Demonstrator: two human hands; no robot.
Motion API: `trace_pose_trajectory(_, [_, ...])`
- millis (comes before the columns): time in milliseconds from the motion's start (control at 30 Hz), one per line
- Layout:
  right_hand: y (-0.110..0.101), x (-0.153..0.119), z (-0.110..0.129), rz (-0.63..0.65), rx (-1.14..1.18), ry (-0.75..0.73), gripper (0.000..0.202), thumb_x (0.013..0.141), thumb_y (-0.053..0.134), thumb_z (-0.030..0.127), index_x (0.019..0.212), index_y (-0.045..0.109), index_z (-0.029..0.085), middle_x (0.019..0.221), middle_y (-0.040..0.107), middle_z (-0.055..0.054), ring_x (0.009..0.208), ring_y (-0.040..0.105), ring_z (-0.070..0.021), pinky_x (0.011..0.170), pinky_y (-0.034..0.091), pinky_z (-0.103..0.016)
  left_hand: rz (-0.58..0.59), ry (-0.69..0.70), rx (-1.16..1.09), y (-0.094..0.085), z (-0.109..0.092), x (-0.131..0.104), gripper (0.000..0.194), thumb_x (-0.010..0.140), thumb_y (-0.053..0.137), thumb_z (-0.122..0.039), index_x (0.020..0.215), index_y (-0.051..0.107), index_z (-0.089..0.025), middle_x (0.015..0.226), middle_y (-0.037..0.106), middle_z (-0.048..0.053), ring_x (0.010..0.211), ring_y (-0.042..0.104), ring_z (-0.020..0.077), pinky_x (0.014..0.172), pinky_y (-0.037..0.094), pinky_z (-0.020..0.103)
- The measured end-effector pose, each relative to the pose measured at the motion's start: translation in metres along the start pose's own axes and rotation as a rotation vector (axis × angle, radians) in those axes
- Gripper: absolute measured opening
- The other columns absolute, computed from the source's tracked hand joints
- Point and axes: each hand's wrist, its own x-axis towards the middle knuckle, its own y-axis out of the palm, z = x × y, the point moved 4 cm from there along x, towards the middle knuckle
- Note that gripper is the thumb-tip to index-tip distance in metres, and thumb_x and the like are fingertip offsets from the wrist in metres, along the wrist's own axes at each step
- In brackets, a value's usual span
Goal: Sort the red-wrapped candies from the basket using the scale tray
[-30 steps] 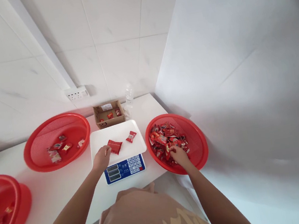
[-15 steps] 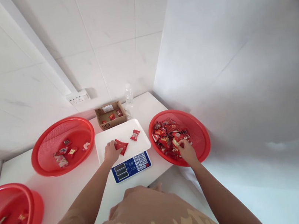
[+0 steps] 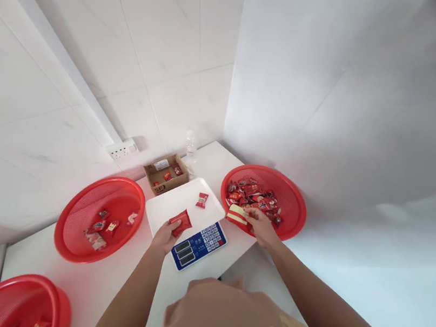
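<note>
My left hand pinches a red packet over the near left part of the scale's white tray. A small red and white candy lies on that tray. Below the tray shows the scale's blue keypad panel. My right hand grips a red and pale yellow packet at the near left rim of the right red basket. Many red wrapped candies lie heaped inside this basket.
Two more red baskets, one left of the scale and one at the lower left, hold several wrapped sweets. Behind the scale stand a cardboard box with candies and a clear bottle. Walls rise behind and to the right.
My right hand has drawn the red and yellow packet from the heap leftward to the basket's rim. My left hand has lifted the red packet from the tray.
</note>
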Motion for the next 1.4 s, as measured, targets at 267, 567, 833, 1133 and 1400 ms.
trace_pose_trajectory(267, [0.033,-0.033,0.000,0.070,0.274,0.232,0.040,0.055,0.075,0.044,0.082,0.056,0.022,0.082,0.067,-0.001,0.077,0.066,-0.0201,0.071,0.053,-0.036,0.009,-0.043,-0.130,-0.014,0.004,-0.005,0.009,0.083,0.057,-0.016,0.092,0.054,-0.017,0.097,0.067,0.011,0.091,0.066,0.0192,0.084,0.055,0.034])
trace_pose_trajectory(567, [0.044,-0.049,-0.007,0.080,0.299,0.273,0.031,0.061,0.074,0.036,0.083,0.057,0.021,0.085,0.069,-0.004,0.079,0.068,-0.0249,0.069,0.055,-0.043,0.043,0.067,0.091,-0.009,-0.009,-0.005,0.035,0.085,0.055,-0.021,0.119,0.047,-0.018,0.110,0.066,0.012,0.098,0.065,0.0191,0.090,0.051,0.037])
trace_pose_trajectory(833, [0.056,-0.060,0.004,0.071,0.353,0.308,0.032,0.060,0.074,0.033,0.083,0.056,0.020,0.085,0.068,-0.003,0.077,0.067,-0.0214,0.073,0.053,-0.039,-0.017,0.257,0.421,-0.002,-0.020,-0.012,0.045,0.082,0.059,-0.033,0.125,0.049,-0.020,0.142,0.043,0.011,0.135,0.032,0.0249,0.110,0.027,0.041])
trace_pose_trajectory(1133, [0.095,-0.084,0.027,0.248,0.268,0.302,0.034,0.059,0.074,0.037,0.085,0.058,0.021,0.080,0.063,0.001,0.068,0.061,-0.0139,0.062,0.049,-0.028,0.512,-0.131,0.161,0.041,0.015,-0.062,0.033,0.079,0.063,-0.038,0.105,0.059,-0.018,0.102,0.067,0.009,0.086,0.065,0.0174,0.072,0.052,0.029])
trace_pose_trajectory(1400, [0.109,-0.109,0.030,0.333,0.217,0.420,0.062,0.062,0.076,0.044,0.114,0.048,0.026,0.094,0.063,-0.002,0.081,0.063,-0.0171,0.067,0.052,-0.032,0.484,-0.134,0.133,0.024,0.022,-0.057,0.042,0.065,0.077,-0.037,0.098,0.058,-0.018,0.095,0.067,0.005,0.081,0.064,0.0160,0.066,0.048,0.023])
